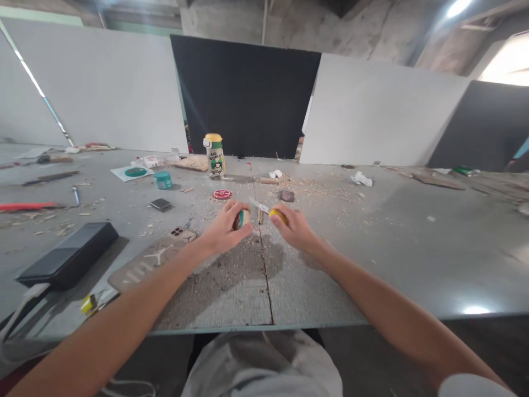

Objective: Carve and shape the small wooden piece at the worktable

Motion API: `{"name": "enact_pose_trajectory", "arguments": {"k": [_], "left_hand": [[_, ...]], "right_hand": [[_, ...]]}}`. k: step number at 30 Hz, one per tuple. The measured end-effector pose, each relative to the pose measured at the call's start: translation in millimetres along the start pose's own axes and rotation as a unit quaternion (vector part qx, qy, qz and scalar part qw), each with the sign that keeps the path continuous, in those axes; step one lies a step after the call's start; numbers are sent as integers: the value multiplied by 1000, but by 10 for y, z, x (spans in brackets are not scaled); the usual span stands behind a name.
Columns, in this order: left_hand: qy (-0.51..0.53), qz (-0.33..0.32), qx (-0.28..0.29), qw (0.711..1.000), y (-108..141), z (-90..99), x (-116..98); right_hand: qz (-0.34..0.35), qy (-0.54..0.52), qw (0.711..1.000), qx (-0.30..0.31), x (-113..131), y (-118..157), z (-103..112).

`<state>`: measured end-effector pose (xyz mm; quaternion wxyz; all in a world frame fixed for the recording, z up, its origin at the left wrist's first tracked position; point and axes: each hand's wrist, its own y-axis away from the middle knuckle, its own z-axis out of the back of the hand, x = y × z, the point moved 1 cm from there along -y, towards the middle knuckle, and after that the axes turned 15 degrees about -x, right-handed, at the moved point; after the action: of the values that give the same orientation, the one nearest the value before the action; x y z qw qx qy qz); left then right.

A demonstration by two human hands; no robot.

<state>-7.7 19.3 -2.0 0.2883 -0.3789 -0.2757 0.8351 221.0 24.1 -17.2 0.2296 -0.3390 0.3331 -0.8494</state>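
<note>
**Knife angled at a small block**

Right hand (294,225) clamps a yellow-handled knife (268,210), its metal blade pointing up-left toward the small wooden piece (242,219) gripped in the left hand (225,226), above the shaving-strewn grey table (413,259).

Table (413,264): grey, wide, seamed down the middle, strewn with wood shavings.
Rear panels: white boards (103,88) flanking a black board (243,99).
Ceiling (330,22): bare concrete.
Light: bright lamp (457,7) upper right; glare at right edge.
</note>
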Motion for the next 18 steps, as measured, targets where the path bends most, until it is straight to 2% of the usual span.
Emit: {"name": "enact_pose_trajectory", "arguments": {"k": [2, 5, 13, 18], "left_hand": [[-9, 16, 7, 1000, 0, 4, 71], [-23, 7, -4, 1000, -3, 17, 97], [-48, -8, -11, 999, -12, -20, 87], [-47, -13, -14, 999, 1, -13, 66]], "right_hand": [[13, 7, 999, 43, 46, 25, -34], [22, 24, 997, 72, 63, 45, -30], [59, 50, 992, 98, 164, 72, -12], [73, 68, 991, 84, 172, 69, -14]]}}
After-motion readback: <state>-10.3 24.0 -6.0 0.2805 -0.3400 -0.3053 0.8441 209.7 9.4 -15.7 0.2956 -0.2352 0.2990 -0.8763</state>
